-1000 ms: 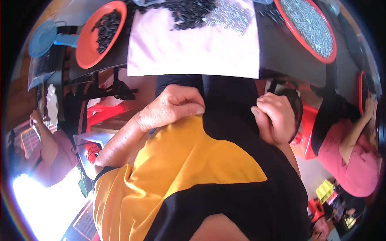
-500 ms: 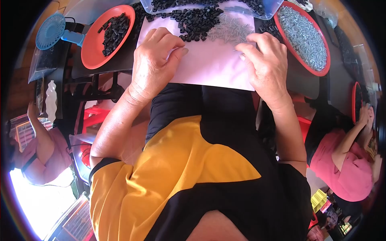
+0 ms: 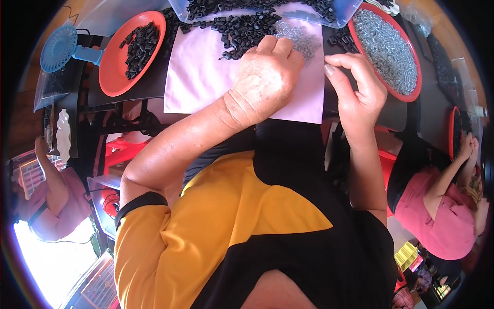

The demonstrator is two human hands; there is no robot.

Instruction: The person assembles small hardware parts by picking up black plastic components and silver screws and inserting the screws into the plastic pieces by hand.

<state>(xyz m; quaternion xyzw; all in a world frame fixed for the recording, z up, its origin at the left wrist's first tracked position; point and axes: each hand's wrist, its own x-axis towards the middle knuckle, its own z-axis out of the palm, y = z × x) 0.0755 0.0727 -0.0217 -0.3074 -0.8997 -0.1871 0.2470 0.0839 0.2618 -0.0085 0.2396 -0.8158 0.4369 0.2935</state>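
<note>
My left hand (image 3: 270,74) reaches across the pale pink cloth (image 3: 193,85), its back toward me and its fingers curled down. The fingertips are hidden, so whatever they hold does not show. They are beside a pile of small black plastic pieces (image 3: 247,33) and a heap of thin, shiny metal pieces (image 3: 303,38). By the cloth's right edge, my right hand (image 3: 360,87) has thumb and index finger together in a pinch. Anything between those tips is too small to make out.
A red oval tray (image 3: 419,85) heaped with silvery metal pieces stands right. At left are an orange-red bowl (image 3: 110,77) with black pieces and a blue handheld fan (image 3: 59,49). A clear plastic bin (image 3: 345,13) of black pieces borders the far side. People in pink (image 3: 437,221) sit nearby.
My left hand has moved right and slightly away from me, over to the piles. The right hand has drawn right, off the metal heap to the cloth's edge, with its thumb and index finger pinched.
</note>
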